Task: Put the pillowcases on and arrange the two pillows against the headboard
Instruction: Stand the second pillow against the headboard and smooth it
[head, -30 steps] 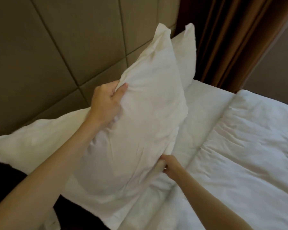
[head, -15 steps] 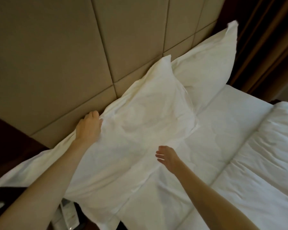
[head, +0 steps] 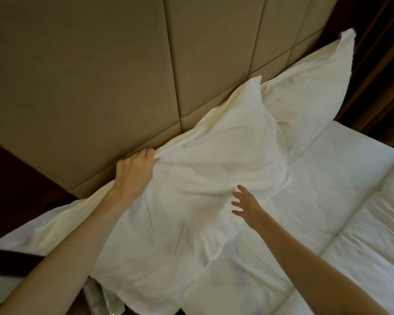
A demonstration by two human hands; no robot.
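A white cased pillow (head: 191,189) leans against the tan padded headboard (head: 100,87), its top corner pointing up. My left hand (head: 135,170) grips its upper left edge where it meets the headboard. My right hand (head: 246,205) hovers over the pillow's lower right part with fingers spread, holding nothing. A second white pillow (head: 309,87) stands against the headboard further right, partly behind the first. A loose flap of white fabric (head: 43,228) trails off to the left below my left arm.
The white bed sheet (head: 316,178) lies to the right of the pillows, with a folded white duvet (head: 373,246) at the right edge. Brown curtains (head: 384,64) hang at the upper right. A dark area (head: 9,178) lies left of the bed.
The pillow went from being held upright in both hands to leaning on the headboard. My right hand let go of its lower edge and opened above it. My left hand shifted to the top edge.
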